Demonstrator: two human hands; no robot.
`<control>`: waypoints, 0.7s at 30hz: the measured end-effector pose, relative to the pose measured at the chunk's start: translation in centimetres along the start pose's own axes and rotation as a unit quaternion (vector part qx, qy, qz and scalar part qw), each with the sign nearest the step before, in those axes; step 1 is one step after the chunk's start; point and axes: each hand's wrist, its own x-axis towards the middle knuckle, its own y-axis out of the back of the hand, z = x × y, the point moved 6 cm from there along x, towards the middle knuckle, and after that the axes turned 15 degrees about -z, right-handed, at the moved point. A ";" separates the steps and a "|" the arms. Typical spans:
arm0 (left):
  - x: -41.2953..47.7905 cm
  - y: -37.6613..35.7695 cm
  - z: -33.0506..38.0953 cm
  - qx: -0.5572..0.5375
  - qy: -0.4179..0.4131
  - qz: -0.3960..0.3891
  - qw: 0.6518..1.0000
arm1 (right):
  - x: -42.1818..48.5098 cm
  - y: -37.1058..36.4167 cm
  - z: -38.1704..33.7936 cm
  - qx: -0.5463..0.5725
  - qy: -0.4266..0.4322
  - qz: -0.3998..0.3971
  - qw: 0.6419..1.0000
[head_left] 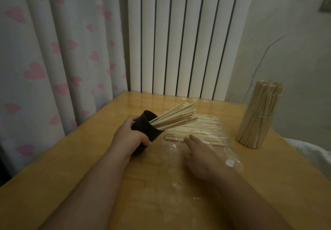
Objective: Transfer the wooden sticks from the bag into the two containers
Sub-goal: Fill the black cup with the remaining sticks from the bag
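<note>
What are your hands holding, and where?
The left hand grips the cup round its side. The right hand holds nothing.

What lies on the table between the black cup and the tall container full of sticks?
In the head view, the clear bag with loose wooden sticks lies there, and the right hand reaches over it.

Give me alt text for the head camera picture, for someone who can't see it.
A person's left hand holds a black cup of wooden sticks tilted over a wooden table, while the open right hand reaches to loose sticks lying in a clear plastic bag. An upright bundle of sticks stands to the right.
</note>
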 end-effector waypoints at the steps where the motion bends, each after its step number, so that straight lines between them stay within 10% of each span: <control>1: 0.0 0.0 0.0 0.000 0.001 0.001 1.000 | 0.6 -0.2 0.3 -0.011 -0.009 0.005 1.000; 21: -0.1 -0.1 0.2 0.002 0.000 -0.004 1.000 | 2.7 0.5 2.2 -0.042 -0.064 0.077 0.994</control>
